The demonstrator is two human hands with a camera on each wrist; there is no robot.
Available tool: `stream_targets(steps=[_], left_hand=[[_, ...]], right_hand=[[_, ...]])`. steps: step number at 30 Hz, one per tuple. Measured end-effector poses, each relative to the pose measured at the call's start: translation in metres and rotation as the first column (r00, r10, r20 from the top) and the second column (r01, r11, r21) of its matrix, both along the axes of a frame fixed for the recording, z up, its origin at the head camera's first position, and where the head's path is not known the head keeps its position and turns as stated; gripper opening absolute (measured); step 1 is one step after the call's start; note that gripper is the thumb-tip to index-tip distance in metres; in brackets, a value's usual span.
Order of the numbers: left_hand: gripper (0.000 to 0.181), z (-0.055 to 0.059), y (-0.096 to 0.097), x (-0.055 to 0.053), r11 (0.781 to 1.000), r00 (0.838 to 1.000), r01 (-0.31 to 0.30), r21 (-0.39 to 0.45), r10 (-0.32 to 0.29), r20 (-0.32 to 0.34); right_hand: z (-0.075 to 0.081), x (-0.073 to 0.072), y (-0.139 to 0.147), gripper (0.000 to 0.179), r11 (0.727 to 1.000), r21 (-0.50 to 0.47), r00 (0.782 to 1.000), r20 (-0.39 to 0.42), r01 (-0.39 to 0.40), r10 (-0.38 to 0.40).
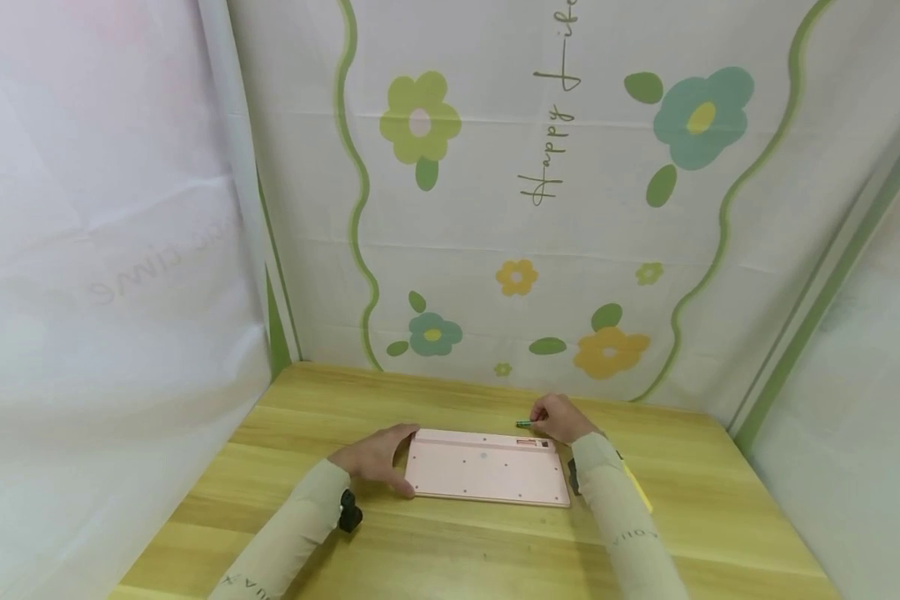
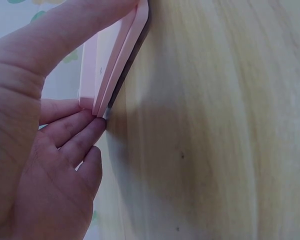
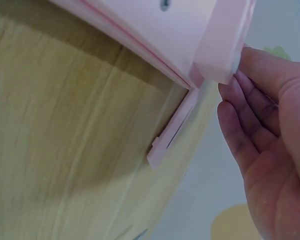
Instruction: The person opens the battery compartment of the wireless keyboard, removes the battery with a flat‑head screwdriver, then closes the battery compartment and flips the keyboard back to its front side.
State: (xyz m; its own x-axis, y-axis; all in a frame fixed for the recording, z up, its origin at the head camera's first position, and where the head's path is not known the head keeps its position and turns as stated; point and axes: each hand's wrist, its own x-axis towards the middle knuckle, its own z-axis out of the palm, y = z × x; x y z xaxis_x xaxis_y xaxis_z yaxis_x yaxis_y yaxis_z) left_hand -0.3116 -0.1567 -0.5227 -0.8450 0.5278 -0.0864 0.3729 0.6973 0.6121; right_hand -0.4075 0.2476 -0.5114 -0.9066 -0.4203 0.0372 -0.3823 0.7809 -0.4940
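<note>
A pink keyboard (image 1: 450, 475) lies face down on the table, its underside dotted with small screws. Its battery compartment (image 1: 527, 442), near the far right corner, is uncovered, with something reddish inside. My left hand (image 1: 375, 456) grips the keyboard's left end, thumb at the near corner and fingers at the far one; the left wrist view shows those fingers (image 2: 82, 132) against the edge. Just beyond the far right corner, my right hand (image 1: 561, 418) pinches a small green battery (image 1: 523, 423). In the right wrist view, the battery is hidden. A pink battery cover (image 3: 174, 131) lies beside the keyboard.
A yellow object (image 1: 637, 487) shows partly behind the right forearm. The wooden table (image 1: 420, 550) meets a white flowered cloth (image 1: 480, 208) at its far edge, and more cloth hangs on both sides.
</note>
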Motion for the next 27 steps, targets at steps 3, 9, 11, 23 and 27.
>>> stream_targets(steps=[3,9,11,23,27], left_hand=[[0.122,0.001,0.001,0.001,1.000,1.000,0.004,0.004,-0.004,0.004],[0.121,0.001,0.003,0.003,1.000,1.000,0.015,0.016,-0.015,0.009],[0.121,0.001,0.003,0.002,1.000,1.000,0.015,0.014,-0.015,0.006],[0.121,0.001,0.000,0.000,1.000,1.000,-0.003,0.010,0.003,0.011],[0.121,0.001,-0.001,0.001,1.000,1.000,0.005,0.014,-0.005,0.005]], right_hand=[[-0.003,0.000,0.002,0.005,1.000,0.015,1.000,0.001,0.016,-0.016],[-0.010,0.001,0.005,0.005,0.999,0.033,1.000,-0.010,-0.007,0.007],[-0.010,0.001,0.006,0.006,0.999,0.033,1.000,-0.015,-0.014,0.014],[0.015,0.011,0.036,0.013,0.999,0.041,0.997,-0.077,-0.025,0.028],[0.013,0.022,0.048,0.015,0.998,0.051,0.998,-0.048,0.040,-0.038]])
